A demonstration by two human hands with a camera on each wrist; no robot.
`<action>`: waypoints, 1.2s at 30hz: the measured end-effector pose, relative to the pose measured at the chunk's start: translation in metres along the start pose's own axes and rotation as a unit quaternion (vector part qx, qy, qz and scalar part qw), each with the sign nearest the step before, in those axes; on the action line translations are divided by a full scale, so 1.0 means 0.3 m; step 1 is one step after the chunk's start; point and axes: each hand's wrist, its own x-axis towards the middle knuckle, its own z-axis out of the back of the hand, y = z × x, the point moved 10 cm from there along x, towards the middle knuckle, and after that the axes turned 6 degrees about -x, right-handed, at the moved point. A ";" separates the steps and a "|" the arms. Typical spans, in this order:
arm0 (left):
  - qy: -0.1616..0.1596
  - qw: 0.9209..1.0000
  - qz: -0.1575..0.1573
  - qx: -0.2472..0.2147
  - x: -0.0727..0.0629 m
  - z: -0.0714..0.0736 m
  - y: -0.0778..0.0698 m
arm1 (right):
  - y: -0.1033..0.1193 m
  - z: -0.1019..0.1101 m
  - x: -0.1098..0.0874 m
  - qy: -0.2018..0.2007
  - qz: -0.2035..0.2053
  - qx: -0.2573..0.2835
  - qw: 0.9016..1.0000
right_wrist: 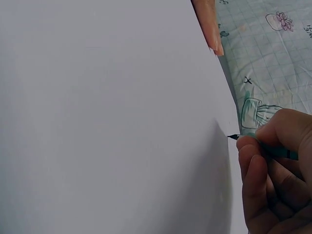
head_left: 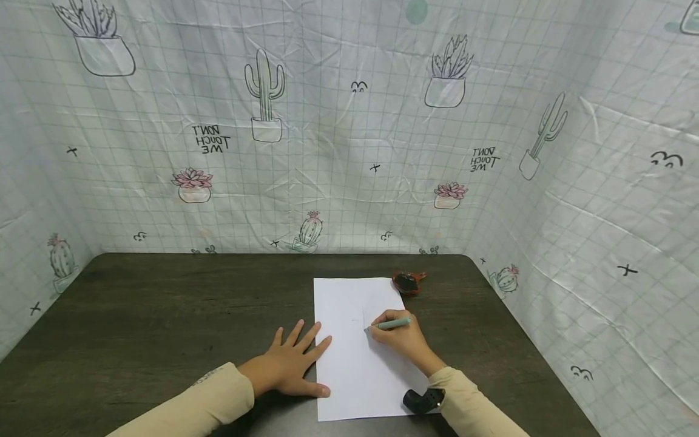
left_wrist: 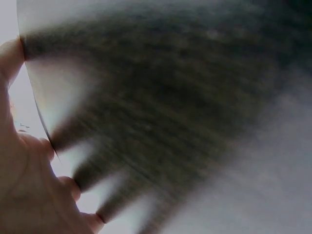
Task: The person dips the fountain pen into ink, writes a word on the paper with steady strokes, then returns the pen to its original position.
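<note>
A white sheet of paper [head_left: 352, 376] lies lengthwise on the dark table. My right hand [head_left: 406, 338] pinches a pale green pen [head_left: 395, 323], its tip down at the right half of the sheet. A few faint thin lines show just above the tip. In the right wrist view the pen's dark point [right_wrist: 233, 137] meets the paper beside its own shadow, with thumb and fingers curled round the barrel. Flat, with fingers spread, my left hand [head_left: 289, 367] rests across the paper's left edge, fingertips and thumb on the sheet.
Beside the sheet's top right corner sits a small orange-rimmed thing with a dark face [head_left: 407, 282]. A black wrist device [head_left: 423, 401] at my right sleeve overlaps the lower right corner. Cactus-printed cloth [head_left: 327, 152] stands behind the table [head_left: 180, 315] and along both sides.
</note>
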 end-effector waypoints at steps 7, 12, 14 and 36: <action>-0.003 1.000 0.000 0.004 0.001 0.002 0.004 | 0.018 -0.011 -0.021 0.009 0.022 0.002 1.000; -0.002 1.000 0.000 0.004 0.002 -0.001 0.006 | 0.028 -0.026 -0.041 0.022 0.030 0.005 0.999; -0.001 1.000 0.001 0.004 0.002 -0.004 0.006 | 0.034 -0.031 -0.050 0.029 0.032 0.009 0.999; -0.005 1.000 -0.002 0.000 0.016 -0.016 0.018 | 0.114 -0.064 -0.102 0.067 0.111 0.018 0.991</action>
